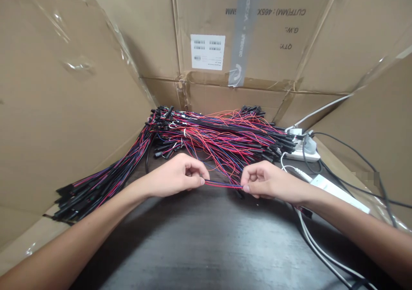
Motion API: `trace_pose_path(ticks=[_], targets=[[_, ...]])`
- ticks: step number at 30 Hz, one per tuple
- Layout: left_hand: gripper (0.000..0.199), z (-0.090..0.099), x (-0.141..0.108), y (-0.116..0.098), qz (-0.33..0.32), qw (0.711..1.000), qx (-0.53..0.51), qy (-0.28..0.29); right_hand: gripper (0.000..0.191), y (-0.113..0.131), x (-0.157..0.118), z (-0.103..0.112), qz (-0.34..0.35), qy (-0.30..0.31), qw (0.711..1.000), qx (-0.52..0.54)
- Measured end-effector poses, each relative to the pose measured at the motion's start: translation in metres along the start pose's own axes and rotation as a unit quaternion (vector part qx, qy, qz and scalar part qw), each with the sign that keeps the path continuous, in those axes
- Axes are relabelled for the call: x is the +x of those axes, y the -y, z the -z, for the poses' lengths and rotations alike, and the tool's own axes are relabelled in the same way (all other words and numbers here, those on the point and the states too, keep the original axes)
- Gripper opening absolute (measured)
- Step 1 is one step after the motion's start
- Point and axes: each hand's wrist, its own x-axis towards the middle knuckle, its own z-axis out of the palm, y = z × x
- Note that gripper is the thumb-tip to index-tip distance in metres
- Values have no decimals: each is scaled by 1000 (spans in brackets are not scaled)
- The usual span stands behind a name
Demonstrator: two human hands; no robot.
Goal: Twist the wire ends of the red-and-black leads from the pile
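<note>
Stretched nearly straight between my two hands is a thin wire harness [223, 184] of red and dark blue strands. My left hand [180, 176] pinches it between thumb and forefinger. About a hand's width to the right, my right hand [265, 180] pinches it the same way. A black connector [306, 213] shows under my right wrist, possibly this harness's end. Just behind my hands lies a large pile of wire harnesses [212, 135] in red, blue and black, with black connectors at both ends. Another bundle of harnesses [109, 182] fans out to the left.
Cardboard walls [206, 84] enclose the dark table [199, 243] at the back and sides. A white power strip [304, 152] with plugs stands at the right. In front of it lie a white box-shaped adapter [337, 191] and loose white cables [317, 247].
</note>
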Motion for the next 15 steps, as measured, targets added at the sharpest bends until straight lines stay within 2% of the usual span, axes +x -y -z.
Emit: trace_pose_path(ticks=[5,15], targets=[[14,-1,0,3,4,1000,-8,1,18,0,0,0,8,0,1000,-2],[21,-2,2,3,9,1000,-23,-2,22,-2,1,0,3,9,1000,10]])
